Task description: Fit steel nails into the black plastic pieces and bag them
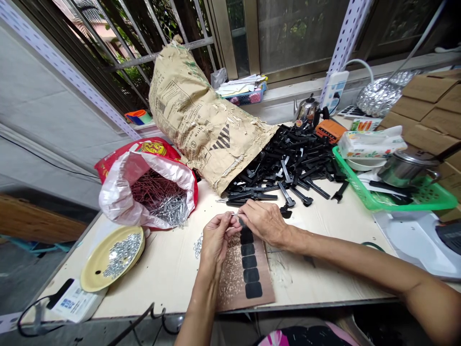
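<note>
My left hand (219,231) is closed, thumb and finger pinching a thin silvery metal pin (236,214). The pin's other end meets the fingertips of my right hand (264,222), which is closed too; whatever else it grips is hidden behind its fingers. Both hands are over the far end of a brown board (264,283) that carries a row of black square pads (251,275) and a scatter of pale specks. Beside my left wrist lies a small heap of shiny metal bits (198,245). Just beyond my hands are black plastic parts with long handles (288,168).
A large paper sack (201,110) spills the black parts. At left stand a red-and-white bag (115,192) of nails or pins and a yellow dish (91,254) of small metal pieces. A green basket (382,204) with a metal pot (408,168) sits at right, near cardboard boxes (428,110).
</note>
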{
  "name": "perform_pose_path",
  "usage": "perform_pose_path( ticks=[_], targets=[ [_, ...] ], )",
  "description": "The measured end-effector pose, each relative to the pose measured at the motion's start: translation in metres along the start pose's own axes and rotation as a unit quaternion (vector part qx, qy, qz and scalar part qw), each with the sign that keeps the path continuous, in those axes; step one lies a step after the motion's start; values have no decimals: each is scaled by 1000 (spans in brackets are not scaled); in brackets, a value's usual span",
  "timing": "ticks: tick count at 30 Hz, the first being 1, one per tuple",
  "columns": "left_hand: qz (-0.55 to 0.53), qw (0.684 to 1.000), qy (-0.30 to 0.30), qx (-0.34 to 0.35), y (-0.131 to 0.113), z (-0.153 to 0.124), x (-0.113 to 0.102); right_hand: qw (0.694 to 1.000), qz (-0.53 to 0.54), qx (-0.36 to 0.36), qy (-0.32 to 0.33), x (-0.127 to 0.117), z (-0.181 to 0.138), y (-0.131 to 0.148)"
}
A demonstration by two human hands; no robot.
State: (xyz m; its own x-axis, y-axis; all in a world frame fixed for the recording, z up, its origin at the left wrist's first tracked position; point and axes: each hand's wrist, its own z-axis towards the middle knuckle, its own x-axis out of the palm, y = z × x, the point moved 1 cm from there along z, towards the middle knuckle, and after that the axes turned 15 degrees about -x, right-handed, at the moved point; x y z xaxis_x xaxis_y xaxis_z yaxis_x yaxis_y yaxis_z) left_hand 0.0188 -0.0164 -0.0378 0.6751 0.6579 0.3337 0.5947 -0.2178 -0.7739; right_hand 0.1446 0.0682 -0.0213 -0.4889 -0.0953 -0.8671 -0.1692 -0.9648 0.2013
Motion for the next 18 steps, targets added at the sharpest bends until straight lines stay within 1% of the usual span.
perform_pose_path(
  ticks=[3,6,8,10,13,16,18],
  targets=[
    [25,999,-16,29,0,-1,2,999,32,23,23,1,-2,-3],
    [47,997,-26,50,-1,-1,1,994,98,41,41,2,-3,-7],
    [53,997,-27,53,-1,0,0,990,128,47,44,3,-3,-7],
    [52,997,-29,54,-1,-1,1,989,133,53,38,4,-3,-7],
    [32,996,-31,71,0,-3,5,986,154,65,-9,7,-1,-4],
    [-14,995,-11,98,0,-4,12,973,205,80,-72,10,3,1],
    [-52,994,6,96,0,-4,16,970,208,83,-98,12,7,6]
  ],
)
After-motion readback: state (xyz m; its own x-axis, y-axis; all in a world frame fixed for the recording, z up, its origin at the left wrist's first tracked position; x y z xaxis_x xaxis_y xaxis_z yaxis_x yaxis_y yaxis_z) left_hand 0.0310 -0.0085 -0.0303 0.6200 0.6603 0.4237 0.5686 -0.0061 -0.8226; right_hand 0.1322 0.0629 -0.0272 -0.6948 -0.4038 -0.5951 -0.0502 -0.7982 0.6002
